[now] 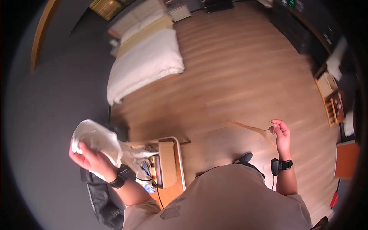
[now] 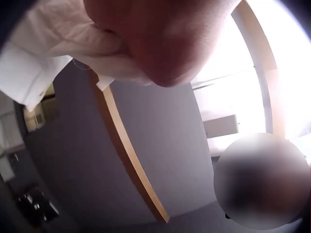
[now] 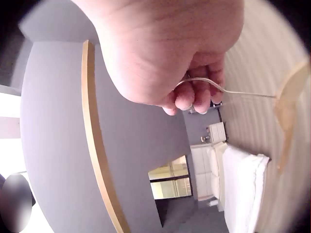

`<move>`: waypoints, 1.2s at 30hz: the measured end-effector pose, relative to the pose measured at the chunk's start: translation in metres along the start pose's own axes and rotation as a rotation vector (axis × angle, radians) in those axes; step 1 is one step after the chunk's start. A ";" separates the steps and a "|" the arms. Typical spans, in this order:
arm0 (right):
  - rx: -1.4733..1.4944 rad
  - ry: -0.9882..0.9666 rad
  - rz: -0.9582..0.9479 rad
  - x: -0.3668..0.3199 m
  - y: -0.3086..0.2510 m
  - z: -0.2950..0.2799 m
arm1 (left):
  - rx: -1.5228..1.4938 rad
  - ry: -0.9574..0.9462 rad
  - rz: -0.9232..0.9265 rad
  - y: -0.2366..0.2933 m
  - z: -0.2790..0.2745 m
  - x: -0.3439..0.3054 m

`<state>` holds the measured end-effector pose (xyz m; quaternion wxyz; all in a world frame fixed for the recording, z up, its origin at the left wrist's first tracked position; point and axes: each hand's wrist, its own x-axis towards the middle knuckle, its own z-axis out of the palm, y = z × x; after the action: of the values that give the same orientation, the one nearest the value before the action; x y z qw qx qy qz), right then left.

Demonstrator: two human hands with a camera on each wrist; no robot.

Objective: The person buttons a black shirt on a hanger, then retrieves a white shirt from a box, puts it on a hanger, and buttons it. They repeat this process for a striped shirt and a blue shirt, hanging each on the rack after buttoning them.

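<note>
My left hand (image 1: 89,156), raised at the left, grips a bunched white garment (image 1: 100,135); its loose cloth hangs toward the box beside it. In the left wrist view the garment (image 2: 73,36) spreads out from under the hand (image 2: 167,41). Out to the right, my right hand (image 1: 281,136) pinches the metal hook of a wooden clothes hanger (image 1: 249,127). The right wrist view has the bent wire hook (image 3: 248,93) coming out from the curled fingers (image 3: 201,97), with the hanger's wooden arms (image 3: 285,109) beyond. No clothing hangs on it.
A cardboard box (image 1: 167,165) with mixed items stands on a wood-topped table (image 1: 179,153) at my left. Dark clothing (image 1: 100,197) lies beside it. Farther off is a bed (image 1: 149,57); a wooden rack (image 1: 330,109) stands at the right. A shoe (image 1: 245,157) shows on the floor.
</note>
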<state>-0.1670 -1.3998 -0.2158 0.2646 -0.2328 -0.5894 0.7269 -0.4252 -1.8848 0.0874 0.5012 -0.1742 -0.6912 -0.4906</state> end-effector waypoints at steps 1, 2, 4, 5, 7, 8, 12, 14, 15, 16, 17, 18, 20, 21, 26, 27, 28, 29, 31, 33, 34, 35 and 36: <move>0.001 0.038 0.007 0.001 -0.006 -0.023 | 0.039 -0.100 -0.029 0.015 0.037 -0.009; 0.001 0.074 0.014 0.000 -0.013 -0.048 | 0.080 -0.201 -0.054 0.031 0.074 -0.019; -0.019 0.155 0.018 -0.001 -0.028 -0.088 | -0.284 -0.413 -0.189 0.053 0.143 -0.041; -0.039 0.202 0.017 -0.001 -0.035 -0.103 | -0.393 -0.517 -0.265 0.067 0.174 -0.053; -0.039 0.295 -0.045 -0.008 -0.033 -0.119 | -0.469 -0.669 -0.402 0.073 0.214 -0.078; -0.023 0.338 -0.104 -0.011 -0.035 -0.124 | -0.457 -0.747 -0.452 0.069 0.232 -0.089; 0.286 0.421 -0.319 -0.009 -0.080 -0.144 | -0.500 -1.064 -0.664 0.082 0.317 -0.146; 0.423 0.397 -0.408 -0.012 -0.100 -0.142 | -0.509 -1.204 -0.682 0.076 0.350 -0.178; 0.484 0.383 -0.459 -0.009 -0.115 -0.132 | -0.514 -1.268 -0.679 0.073 0.369 -0.188; 0.499 0.409 -0.505 -0.004 -0.132 -0.126 | -0.518 -1.331 -0.672 0.077 0.390 -0.201; 0.493 0.427 -0.524 -0.001 -0.143 -0.118 | -0.548 -1.369 -0.683 0.080 0.409 -0.215; 0.482 0.443 -0.547 0.002 -0.153 -0.113 | -0.583 -1.404 -0.693 0.086 0.427 -0.231; 0.415 0.454 -0.604 0.013 -0.172 -0.106 | -0.659 -1.498 -0.716 0.104 0.459 -0.260; 0.385 0.452 -0.625 0.015 -0.172 -0.105 | -0.711 -1.560 -0.708 0.107 0.470 -0.281; 0.204 0.532 -0.590 0.076 -0.198 -0.106 | -0.862 -1.774 -0.708 0.134 0.553 -0.329; 0.192 0.539 -0.583 0.091 -0.200 -0.110 | -0.858 -1.789 -0.653 0.139 0.567 -0.337; 0.220 0.519 -0.598 0.101 -0.202 -0.113 | -0.838 -1.760 -0.447 0.151 0.572 -0.337; 0.244 0.499 -0.599 0.121 -0.213 -0.117 | -0.801 -1.740 -0.298 0.169 0.590 -0.326; 0.298 0.453 -0.616 0.144 -0.213 -0.124 | -0.725 -1.672 0.009 0.195 0.611 -0.318; 0.291 0.478 -0.580 0.153 -0.208 -0.128 | -0.769 -1.527 0.136 0.209 0.627 -0.329; 0.279 0.498 -0.569 0.155 -0.204 -0.133 | -0.774 -1.469 0.153 0.214 0.637 -0.339; 0.268 0.521 -0.561 0.155 -0.201 -0.140 | -0.782 -1.413 0.173 0.219 0.646 -0.350; 0.278 0.511 -0.569 0.154 -0.194 -0.154 | -0.814 -1.445 0.000 0.224 0.657 -0.359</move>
<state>-0.1611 -1.1539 -0.0601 0.6218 -0.1956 -0.4417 0.6164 -0.4467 -1.1314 -0.1205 -0.1689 -0.6143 -0.6112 -0.4697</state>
